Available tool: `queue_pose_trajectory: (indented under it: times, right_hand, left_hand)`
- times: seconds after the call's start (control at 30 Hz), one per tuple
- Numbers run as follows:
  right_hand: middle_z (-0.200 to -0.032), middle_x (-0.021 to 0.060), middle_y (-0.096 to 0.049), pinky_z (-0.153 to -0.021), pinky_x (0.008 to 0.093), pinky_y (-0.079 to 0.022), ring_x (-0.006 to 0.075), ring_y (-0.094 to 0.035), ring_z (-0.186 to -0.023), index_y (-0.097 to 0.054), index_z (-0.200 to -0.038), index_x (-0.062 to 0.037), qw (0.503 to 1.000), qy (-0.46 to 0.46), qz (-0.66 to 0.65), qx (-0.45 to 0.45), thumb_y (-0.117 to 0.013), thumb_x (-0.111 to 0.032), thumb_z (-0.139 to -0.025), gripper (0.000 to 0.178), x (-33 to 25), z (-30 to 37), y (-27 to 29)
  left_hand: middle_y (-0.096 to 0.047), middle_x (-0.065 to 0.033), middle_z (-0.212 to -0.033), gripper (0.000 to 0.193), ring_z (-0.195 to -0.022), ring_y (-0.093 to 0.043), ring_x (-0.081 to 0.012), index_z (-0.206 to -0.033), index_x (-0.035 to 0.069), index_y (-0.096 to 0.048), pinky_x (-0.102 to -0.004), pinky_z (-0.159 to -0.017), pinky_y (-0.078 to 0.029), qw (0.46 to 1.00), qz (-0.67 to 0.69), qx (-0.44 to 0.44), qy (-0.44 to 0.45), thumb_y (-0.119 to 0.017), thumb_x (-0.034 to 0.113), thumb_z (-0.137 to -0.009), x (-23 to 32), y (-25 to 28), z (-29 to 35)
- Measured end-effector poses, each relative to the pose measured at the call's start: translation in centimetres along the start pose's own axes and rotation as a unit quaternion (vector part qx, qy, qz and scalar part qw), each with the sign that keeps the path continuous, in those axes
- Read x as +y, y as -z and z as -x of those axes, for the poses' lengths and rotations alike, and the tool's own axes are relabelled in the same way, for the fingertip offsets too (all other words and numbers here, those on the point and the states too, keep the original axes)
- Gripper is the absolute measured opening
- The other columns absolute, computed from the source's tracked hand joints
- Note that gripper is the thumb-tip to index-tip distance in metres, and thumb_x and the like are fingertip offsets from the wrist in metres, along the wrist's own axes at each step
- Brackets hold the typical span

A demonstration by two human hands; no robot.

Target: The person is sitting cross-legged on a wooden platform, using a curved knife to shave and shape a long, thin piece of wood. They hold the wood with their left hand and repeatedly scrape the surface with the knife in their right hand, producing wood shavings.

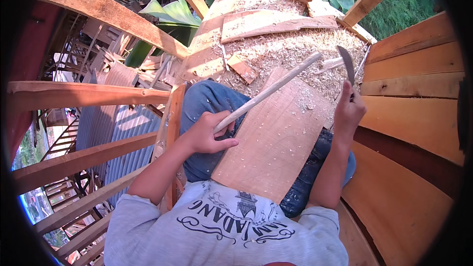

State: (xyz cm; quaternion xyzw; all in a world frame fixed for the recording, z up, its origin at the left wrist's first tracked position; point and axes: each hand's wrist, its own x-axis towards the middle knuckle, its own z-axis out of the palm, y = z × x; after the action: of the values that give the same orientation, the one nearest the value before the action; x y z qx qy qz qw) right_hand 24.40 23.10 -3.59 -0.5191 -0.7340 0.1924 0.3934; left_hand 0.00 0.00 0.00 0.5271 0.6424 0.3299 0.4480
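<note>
My left hand (213,133) is closed round the near end of a pale, whittled wooden stick (276,88), which slants up to the right over my lap. Raised at the right, my right hand (351,106) grips a knife with a dark curved blade (347,64). The handle is mostly hidden in my fist. The blade stands apart from the stick's far tip. A wide wooden board (273,143) lies across my legs beneath the stick, with a few shavings scattered on its far right part.
Curled wood shavings (295,47) cover the floor ahead, with a long curved plank (276,23) and a small wood block (242,69) among them. A plank wall (409,88) rises close on the right. Wooden rails (88,94) edge the left side, above a corrugated metal roof (130,128).
</note>
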Motion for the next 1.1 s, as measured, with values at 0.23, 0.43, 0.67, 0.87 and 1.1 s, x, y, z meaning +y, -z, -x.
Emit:
queue_pose_trajectory:
  times: [0.23, 0.43, 0.67, 0.87, 1.1]
  right_hand:
    - [-0.049, 0.0104, -0.042, -0.045, 0.0328, -0.034, 0.0176, -0.04, -0.043, -0.05, -0.064, 0.0001, 0.995, 0.025, -0.06, -0.079, -0.063, -0.039, -0.088, 0.047, -1.5, 1.8, 1.1]
    - [-0.05, 0.0132, -0.049, -0.044, 0.0381, -0.039, 0.0296, -0.054, -0.046, -0.054, -0.064, -0.0025, 0.977, 0.107, 0.021, -0.183, -0.067, -0.038, -0.083, 0.042, -4.4, 3.4, -1.9]
    - [-0.051, 0.013, -0.051, -0.045, 0.039, -0.04, 0.0305, -0.054, -0.046, -0.052, -0.063, -0.0035, 0.985, 0.072, 0.01, -0.157, -0.065, -0.04, -0.084, 0.044, -2.6, 2.3, -0.3]
    - [-0.052, 0.0114, -0.051, -0.044, 0.0384, -0.04, 0.0299, -0.053, -0.045, -0.051, -0.062, -0.0044, 0.981, 0.059, -0.027, -0.18, -0.066, -0.041, -0.083, 0.045, -3.8, 2.5, -1.9]
    - [-0.052, 0.0113, -0.052, -0.044, 0.0374, -0.04, 0.0295, -0.053, -0.045, -0.052, -0.063, -0.0037, 0.972, 0.123, -0.015, -0.201, -0.066, -0.04, -0.083, 0.044, -4.0, 3.8, -1.0]
  left_hand:
    - [-0.036, 0.0024, -0.05, 0.036, -0.043, -0.035, -0.0074, -0.078, 0.005, -0.052, -0.0245, -0.044, -0.027, 1.0, -0.004, 0.008, 0.017, -0.077, 0.028, -0.067, -0.2, 0.4, -0.4]
    - [-0.035, 0.004, -0.051, 0.036, -0.044, -0.034, -0.006, -0.079, 0.005, -0.052, -0.0231, -0.044, -0.027, 1.0, -0.017, 0.02, 0.012, -0.077, 0.028, -0.066, -0.4, 0.0, -0.7]
    - [-0.034, 0.0038, -0.05, 0.036, -0.043, -0.034, -0.0065, -0.079, 0.005, -0.052, -0.0231, -0.044, -0.026, 1.0, -0.017, 0.014, 0.022, -0.077, 0.028, -0.066, -0.3, 0.1, -0.5]
    - [-0.033, 0.0038, -0.05, 0.037, -0.043, -0.033, -0.0065, -0.079, 0.005, -0.052, -0.0231, -0.044, -0.026, 0.999, -0.024, 0.023, 0.025, -0.077, 0.028, -0.066, 0.1, 0.0, -0.8]
    - [-0.034, 0.0036, -0.05, 0.037, -0.044, -0.034, -0.0067, -0.08, 0.005, -0.052, -0.0238, -0.045, -0.027, 0.999, -0.026, 0.011, 0.035, -0.077, 0.029, -0.066, -0.2, 0.1, -0.5]
